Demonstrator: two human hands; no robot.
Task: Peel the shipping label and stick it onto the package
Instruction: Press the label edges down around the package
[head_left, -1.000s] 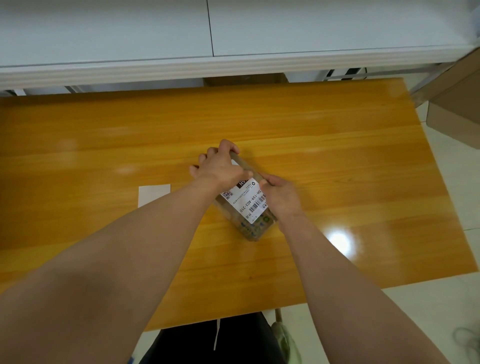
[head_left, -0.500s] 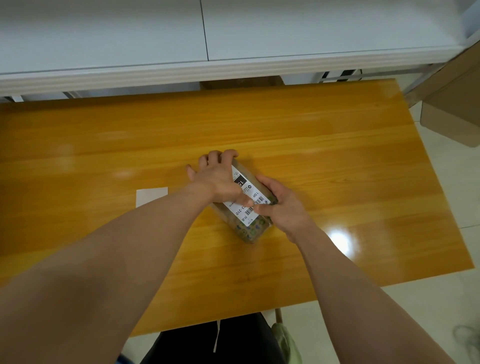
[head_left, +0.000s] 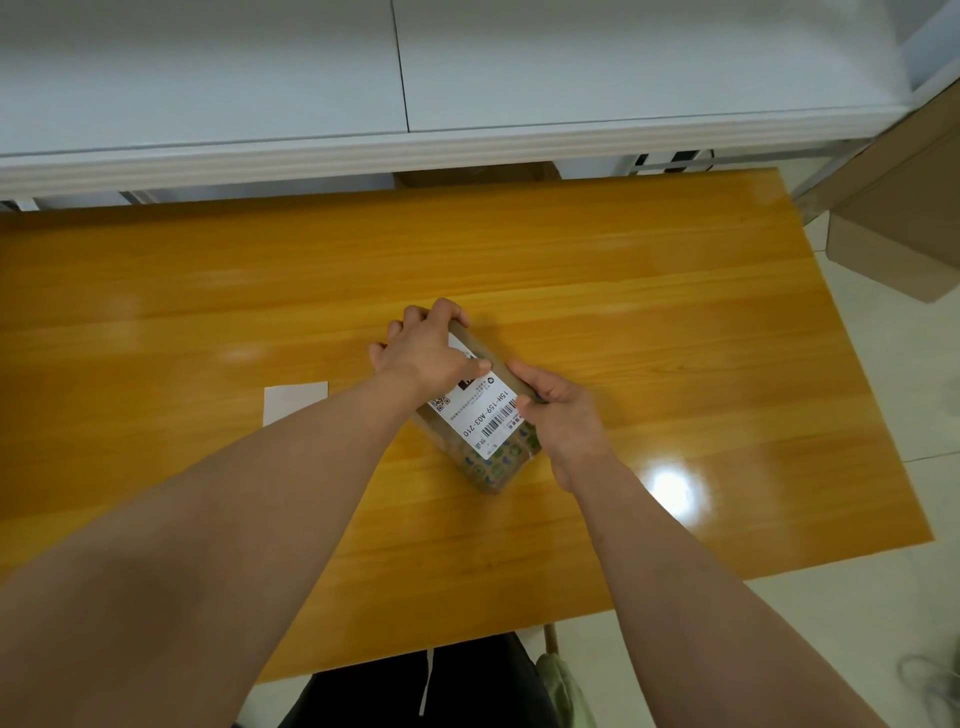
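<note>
Even, fairly bright indoor light from overhead. Strong white glare spot on the glossy table (head_left: 675, 488) at near right, fainter sheen patches at far left. Soft shadows only. Label (head_left: 480, 415) print sharp at centre. Wide-angle bending at edges; forearms loom large near; far shelf (head_left: 467, 145) slightly washed out.

Your glossy orange wooden table (head_left: 675, 322) carries the labelled package (head_left: 480, 431) under your hands, with a white backing sheet (head_left: 293, 402) lying left of your left hand (head_left: 421, 353).

Both hands press on the package (head_left: 480, 415): left hand (head_left: 423, 353) apparently flattening the label (head_left: 480, 413); right hand (head_left: 563, 410) beside.
</note>
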